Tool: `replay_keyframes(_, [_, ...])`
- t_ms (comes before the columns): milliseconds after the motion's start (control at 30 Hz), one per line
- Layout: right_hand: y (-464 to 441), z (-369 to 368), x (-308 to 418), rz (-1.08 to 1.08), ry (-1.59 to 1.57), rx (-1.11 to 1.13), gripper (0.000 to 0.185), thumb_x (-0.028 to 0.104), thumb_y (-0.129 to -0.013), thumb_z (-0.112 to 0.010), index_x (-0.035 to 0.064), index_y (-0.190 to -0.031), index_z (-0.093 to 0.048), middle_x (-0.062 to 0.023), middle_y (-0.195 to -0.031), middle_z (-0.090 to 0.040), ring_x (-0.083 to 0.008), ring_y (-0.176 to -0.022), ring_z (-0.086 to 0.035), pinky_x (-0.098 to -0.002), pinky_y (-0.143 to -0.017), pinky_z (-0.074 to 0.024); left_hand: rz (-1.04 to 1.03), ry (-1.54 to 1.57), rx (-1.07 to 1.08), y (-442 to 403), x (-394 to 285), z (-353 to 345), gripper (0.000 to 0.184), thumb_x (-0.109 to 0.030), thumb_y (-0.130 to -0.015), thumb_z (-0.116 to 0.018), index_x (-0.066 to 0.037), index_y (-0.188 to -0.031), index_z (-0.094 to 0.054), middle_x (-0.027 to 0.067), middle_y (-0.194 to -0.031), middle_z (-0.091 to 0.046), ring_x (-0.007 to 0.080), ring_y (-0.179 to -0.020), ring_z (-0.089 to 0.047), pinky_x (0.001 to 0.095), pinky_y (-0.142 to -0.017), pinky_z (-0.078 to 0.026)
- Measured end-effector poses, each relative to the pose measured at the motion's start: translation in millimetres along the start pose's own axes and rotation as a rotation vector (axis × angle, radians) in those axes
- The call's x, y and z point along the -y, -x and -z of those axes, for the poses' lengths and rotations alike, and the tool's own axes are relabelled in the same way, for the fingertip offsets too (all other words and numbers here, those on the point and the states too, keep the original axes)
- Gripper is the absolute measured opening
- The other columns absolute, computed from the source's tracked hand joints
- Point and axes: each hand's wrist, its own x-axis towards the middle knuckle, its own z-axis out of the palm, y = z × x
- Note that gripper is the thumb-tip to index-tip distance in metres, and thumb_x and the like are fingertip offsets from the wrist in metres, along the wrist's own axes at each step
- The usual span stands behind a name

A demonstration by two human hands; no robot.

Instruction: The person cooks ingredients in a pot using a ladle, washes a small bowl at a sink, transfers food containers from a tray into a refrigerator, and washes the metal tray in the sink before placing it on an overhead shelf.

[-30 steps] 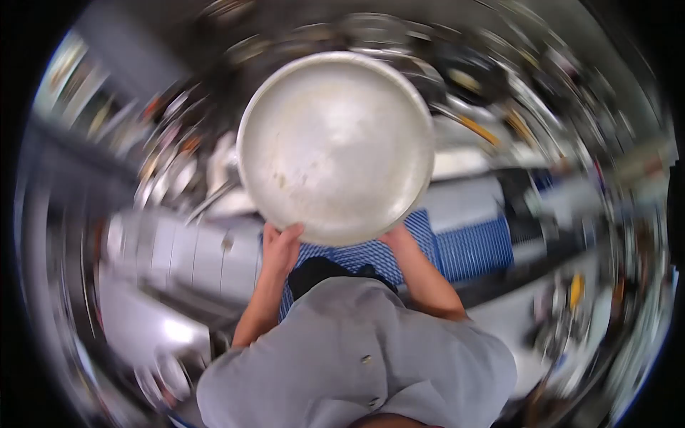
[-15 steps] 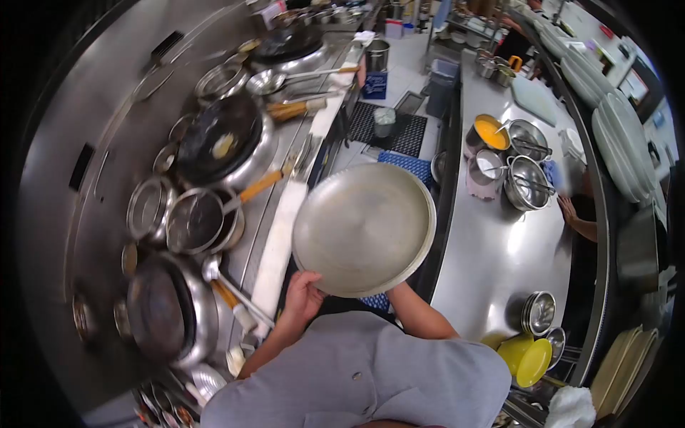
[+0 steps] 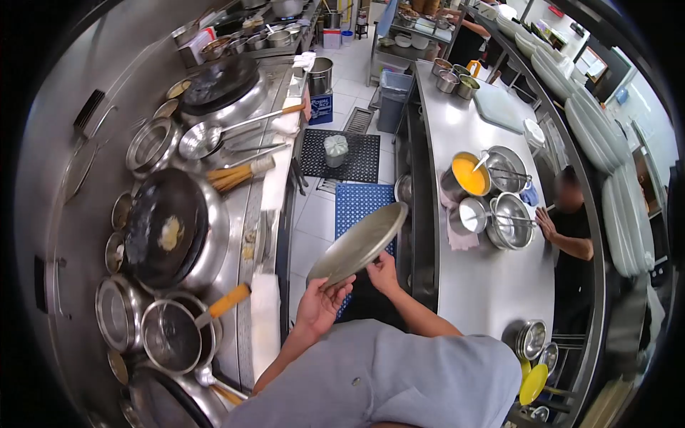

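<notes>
The big metal desk [image 3: 492,289] is on the right, and the long stove [image 3: 237,260] is on the left. On the stove sits a large black wok [image 3: 148,217] with a pale bit of food in it. The round metal tray [image 3: 360,246] is up in the air between the two sides, over the blue mat [image 3: 357,203]. It is tipped, with its far right edge high. On the desk is a pot [image 3: 454,187] of orange stuff, with a spoon [image 3: 480,162] poking out. The left hand [image 3: 322,305] grips the near left rim, and the right hand [image 3: 384,273] grips the near right side

I think the tray could slip, because both hands hold only its near part and the far part has nothing under it. Greasy fingers would make that worse. A fast turn right might knock the pot and spill it
</notes>
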Motion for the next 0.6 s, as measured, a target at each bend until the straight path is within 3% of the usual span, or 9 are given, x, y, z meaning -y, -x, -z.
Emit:
replay_keyframes(33, [-24, -3, 15, 0.043, -0.026, -0.032, 0.009, 0.008, -0.084, -0.065, 0.0019, -0.09, -0.063, 0.0012, -0.067, -0.058, -0.0034, -0.057, -0.049, -0.0216, -0.05, -0.0379, -0.007, 0.049, 0.031, -22, -9, -11, 0.041, -0.025, -0.098, -0.046, 0.01, -0.119, -0.054, 0.0263, -0.115, -0.063, 0.0299, -0.1, -0.067, 0.0343, -0.087, -0.058])
replay_keyframes(133, [-119, -12, -7, 0.024, -0.168, -0.001, 0.006, 0.006, -0.083, -0.063, 0.0021, -0.087, -0.061, 0.0024, -0.066, -0.057, -0.0037, -0.057, -0.049, -0.0215, -0.049, -0.0375, 0.116, 0.073, 0.044, -94, -43, -36, 0.051, -0.038, -0.1, -0.042, 0.009, -0.117, -0.055, 0.0264, -0.11, -0.064, 0.0308, -0.098, -0.067, 0.0348, -0.085, -0.057])
replay_keyframes(167, [-151, -10, -10, -0.02, -0.121, -0.045, 0.009, 0.007, -0.082, -0.063, 0.002, -0.079, -0.056, -0.0014, -0.061, -0.053, -0.0064, -0.056, -0.049, -0.026, -0.049, -0.0382, 0.11, -0.018, -0.015, -121, -55, -48, 0.061, -0.05, -0.101, -0.037, 0.006, -0.116, -0.056, 0.0238, -0.108, -0.066, 0.0305, -0.097, -0.067, 0.0352, -0.081, -0.057])
replay_keyframes(300, [-295, 15, 14, 0.096, 0.157, -0.07, 0.019, 0.013, -0.083, -0.062, 0.0018, -0.072, -0.051, -0.009, -0.058, -0.051, -0.0122, -0.054, -0.048, -0.032, -0.052, -0.0392, -0.088, -0.459, -0.012, -212, -110, -103, 0.066, -0.057, -0.101, -0.027, -0.001, -0.117, -0.057, 0.0191, -0.11, -0.067, 0.0274, -0.098, -0.067, 0.0356, -0.081, -0.055])
replay_keyframes(333, [-336, 20, 14, 0.115, 0.149, -0.074, 0.022, 0.015, -0.082, -0.063, 0.0015, -0.071, -0.049, -0.0107, -0.057, -0.048, -0.0133, -0.054, -0.046, -0.0342, -0.051, -0.0382, -0.157, -0.576, -0.019, -227, -125, -121, 0.054, -0.049, -0.102, -0.033, -0.002, -0.118, -0.057, 0.0158, -0.109, -0.068, 0.0235, -0.098, -0.066, 0.0333, -0.083, -0.054])
replay_keyframes(400, [-409, 37, 26, 0.091, 0.222, -0.087, 0.025, 0.02, -0.077, -0.065, 0.0001, -0.071, -0.051, -0.0194, -0.062, -0.057, -0.0349, -0.058, -0.059, -0.0423, -0.055, -0.0448, -0.338, -0.988, -0.123, -269, -153, -134, 0.039, -0.037, -0.102, -0.046, -0.004, -0.118, -0.058, 0.0112, -0.109, -0.068, 0.0171, -0.097, -0.064, 0.0293, -0.084, -0.051])
replay_keyframes(467, [-475, 54, 28, 0.042, 0.256, -0.053, 0.025, 0.021, -0.076, -0.064, -0.0003, -0.071, -0.052, -0.0201, -0.063, -0.058, -0.0363, -0.059, -0.059, -0.0432, -0.057, -0.0457, -0.448, -1.124, -0.212, -306, -181, -135, 0.03, -0.027, -0.099, -0.056, -0.005, -0.118, -0.059, 0.0076, -0.108, -0.069, 0.0125, -0.097, -0.061, 0.0266, -0.084, -0.049])
replay_keyframes(500, [-508, 60, 25, 0.03, 0.283, -0.025, 0.025, 0.022, -0.076, -0.064, -0.0006, -0.072, -0.053, -0.0208, -0.064, -0.058, -0.0376, -0.061, -0.06, -0.0441, -0.059, -0.0466, -0.465, -1.08, -0.297, -325, -194, -142, 0.028, -0.018, -0.095, -0.062, 0.0, -0.116, -0.059, 0.0056, -0.104, -0.067, 0.0101, -0.093, -0.06, 0.0224, -0.083, -0.046])
replay_keyframes(600, [-597, 75, 14, 0.083, 0.361, 0.042, 0.025, 0.023, -0.076, -0.062, -0.0013, -0.073, -0.055, -0.022, -0.065, -0.058, -0.0397, -0.063, -0.06, -0.0449, -0.06, -0.0471, -0.468, -1.031, -0.402, -388, -227, -127, 0.027, -0.019, -0.095, -0.063, 0.0, -0.114, -0.06, 0.0039, -0.099, -0.066, 0.0091, -0.09, -0.059, 0.0219, -0.08, -0.045])
